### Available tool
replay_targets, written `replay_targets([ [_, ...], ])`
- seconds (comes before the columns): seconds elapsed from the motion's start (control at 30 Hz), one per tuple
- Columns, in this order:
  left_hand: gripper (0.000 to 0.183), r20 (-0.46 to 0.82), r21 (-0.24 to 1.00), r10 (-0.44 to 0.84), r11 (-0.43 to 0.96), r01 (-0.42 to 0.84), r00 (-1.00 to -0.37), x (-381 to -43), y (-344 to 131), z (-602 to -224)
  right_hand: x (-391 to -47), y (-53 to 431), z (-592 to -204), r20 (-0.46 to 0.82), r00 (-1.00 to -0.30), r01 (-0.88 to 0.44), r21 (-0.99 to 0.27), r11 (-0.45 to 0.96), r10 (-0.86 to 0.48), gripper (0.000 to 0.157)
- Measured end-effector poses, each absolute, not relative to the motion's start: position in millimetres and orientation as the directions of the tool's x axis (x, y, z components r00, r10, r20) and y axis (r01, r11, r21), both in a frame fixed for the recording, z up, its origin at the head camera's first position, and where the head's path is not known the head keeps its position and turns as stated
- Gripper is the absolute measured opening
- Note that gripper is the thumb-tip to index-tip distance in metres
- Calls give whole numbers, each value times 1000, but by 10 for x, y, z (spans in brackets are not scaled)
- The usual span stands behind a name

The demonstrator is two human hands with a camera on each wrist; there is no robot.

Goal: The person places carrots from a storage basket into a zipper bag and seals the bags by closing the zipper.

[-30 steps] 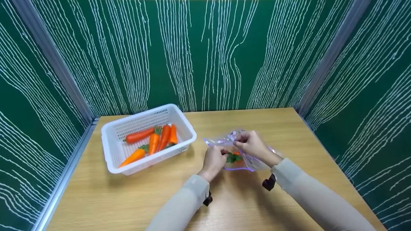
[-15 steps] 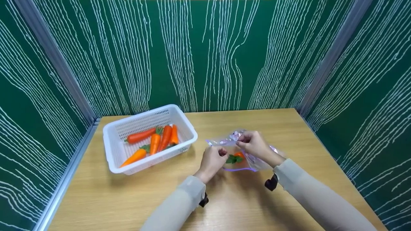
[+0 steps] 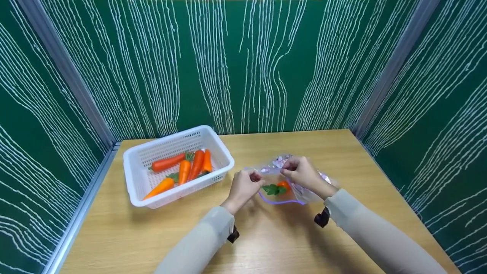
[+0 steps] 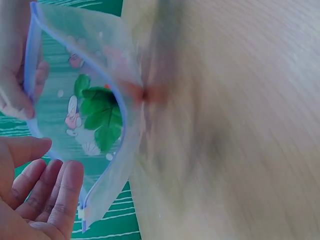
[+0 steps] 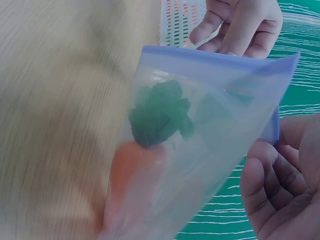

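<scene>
A clear zip bag (image 3: 295,196) with a purple-blue rim and printed pictures is held above the table, its mouth open toward my left hand. Inside lies an orange carrot (image 5: 136,172), with its green leaves (image 4: 102,112) toward the mouth. My right hand (image 3: 302,177) pinches the bag's rim between thumb and fingers, plain in the right wrist view. At the mouth's left side is my left hand (image 3: 242,188); in the left wrist view its thumb and loosely bent fingers stand apart beside the rim. Whether those fingertips touch the bag, I cannot tell.
A white perforated plastic basket (image 3: 129,179) stands on the wooden table (image 3: 125,239) to the left, with several carrots (image 3: 184,169) in it. Green walls (image 3: 236,76) with white wavy lines enclose the table at the back and both sides.
My left hand has drawn back leftward from the carrot's leaves to the bag's mouth. More of the leaves shows now. The right hand has stayed at the bag's rim.
</scene>
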State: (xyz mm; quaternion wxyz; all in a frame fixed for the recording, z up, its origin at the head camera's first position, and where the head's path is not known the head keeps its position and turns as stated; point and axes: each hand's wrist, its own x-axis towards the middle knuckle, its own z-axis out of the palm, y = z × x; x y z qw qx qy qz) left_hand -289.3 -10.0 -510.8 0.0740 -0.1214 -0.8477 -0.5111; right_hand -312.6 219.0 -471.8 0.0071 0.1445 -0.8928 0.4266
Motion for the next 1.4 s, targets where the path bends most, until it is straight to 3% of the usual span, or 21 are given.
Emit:
replay_targets([
  [0.2,11,230,859,115,442,257,-966,-2931,-214,-5041,-3142,2179,-4781,208,-942,-329,-740,587,-264,11],
  [1.4,16,216,811,10,555,185,-976,-3051,-958,-4731,-3097,2201,-4805,190,-946,-311,-762,569,-263,7],
])
